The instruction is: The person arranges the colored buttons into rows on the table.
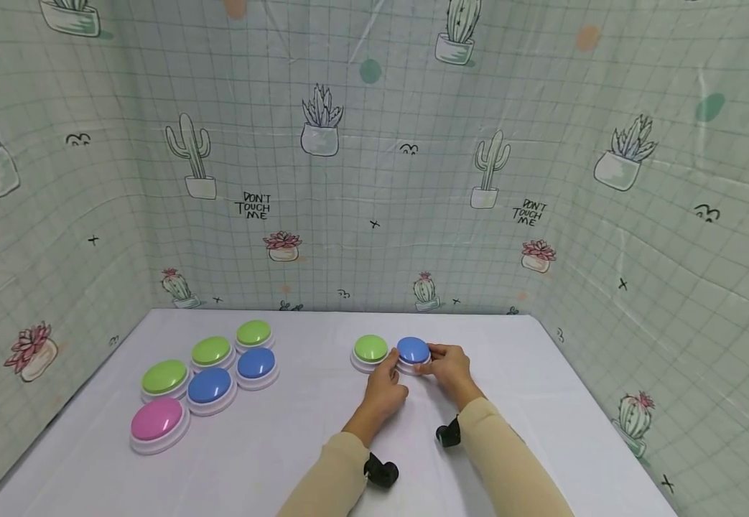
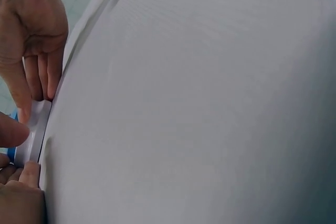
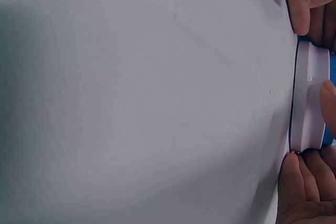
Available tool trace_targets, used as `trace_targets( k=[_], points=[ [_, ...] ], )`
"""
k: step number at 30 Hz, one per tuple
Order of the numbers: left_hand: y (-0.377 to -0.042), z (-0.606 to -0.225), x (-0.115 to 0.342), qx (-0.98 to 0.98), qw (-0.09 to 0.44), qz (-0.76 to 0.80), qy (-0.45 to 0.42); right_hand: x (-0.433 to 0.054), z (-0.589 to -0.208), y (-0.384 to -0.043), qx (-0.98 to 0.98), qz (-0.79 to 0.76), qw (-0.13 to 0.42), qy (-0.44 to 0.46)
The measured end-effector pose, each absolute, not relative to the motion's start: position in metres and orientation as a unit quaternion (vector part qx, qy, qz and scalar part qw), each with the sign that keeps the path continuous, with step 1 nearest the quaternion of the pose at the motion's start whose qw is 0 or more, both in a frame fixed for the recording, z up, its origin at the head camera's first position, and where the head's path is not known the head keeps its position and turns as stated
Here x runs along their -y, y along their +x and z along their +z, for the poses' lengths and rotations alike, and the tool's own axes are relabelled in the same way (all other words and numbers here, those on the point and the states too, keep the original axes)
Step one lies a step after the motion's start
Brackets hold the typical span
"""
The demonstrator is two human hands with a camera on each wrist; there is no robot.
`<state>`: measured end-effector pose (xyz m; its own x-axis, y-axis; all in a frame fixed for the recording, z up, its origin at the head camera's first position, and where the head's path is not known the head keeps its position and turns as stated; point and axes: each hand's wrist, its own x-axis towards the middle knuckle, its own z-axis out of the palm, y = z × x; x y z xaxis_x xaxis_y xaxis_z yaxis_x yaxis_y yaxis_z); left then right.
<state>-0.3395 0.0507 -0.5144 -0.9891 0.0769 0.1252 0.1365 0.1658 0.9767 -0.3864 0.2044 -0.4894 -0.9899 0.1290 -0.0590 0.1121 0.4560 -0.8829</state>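
A blue dome push button (image 1: 413, 350) on a round white base stands on the table, right of a green push button (image 1: 370, 349). My left hand (image 1: 383, 393) holds the blue button's base from the left, its fingertips between the two buttons. From the right, my right hand (image 1: 453, 370) grips the same base, with the thumb at the front and fingers round the side. In the left wrist view the white base (image 2: 32, 135) shows between both hands. The right wrist view has the base (image 3: 308, 98) edge-on, fingers at both ends.
To the left stands a group of push buttons: three green, one of them (image 1: 164, 377) near the pink button (image 1: 157, 419), and two blue, including the front one (image 1: 209, 386). The white table (image 1: 271, 459) meets cactus-printed cloth walls (image 1: 374, 179) at the back and sides.
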Motion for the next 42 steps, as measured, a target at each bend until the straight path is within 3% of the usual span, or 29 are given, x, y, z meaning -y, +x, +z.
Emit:
trace_targets(
  k=[21,29,42],
  points=[
    [-0.323,-0.510,-0.040,0.764,0.014,-0.644,-0.031,-0.204,-0.496,-0.373,0.817,0.570,0.029,-0.075],
    [-0.308,-0.505,-0.025,0.768,-0.024,-0.639,-0.022,-0.202,-0.496,-0.348,0.819,0.567,0.033,-0.083],
    [-0.285,-0.490,0.023,0.786,-0.093,-0.609,-0.046,-0.150,-0.488,-0.313,0.827,0.551,0.079,-0.075]
  ],
)
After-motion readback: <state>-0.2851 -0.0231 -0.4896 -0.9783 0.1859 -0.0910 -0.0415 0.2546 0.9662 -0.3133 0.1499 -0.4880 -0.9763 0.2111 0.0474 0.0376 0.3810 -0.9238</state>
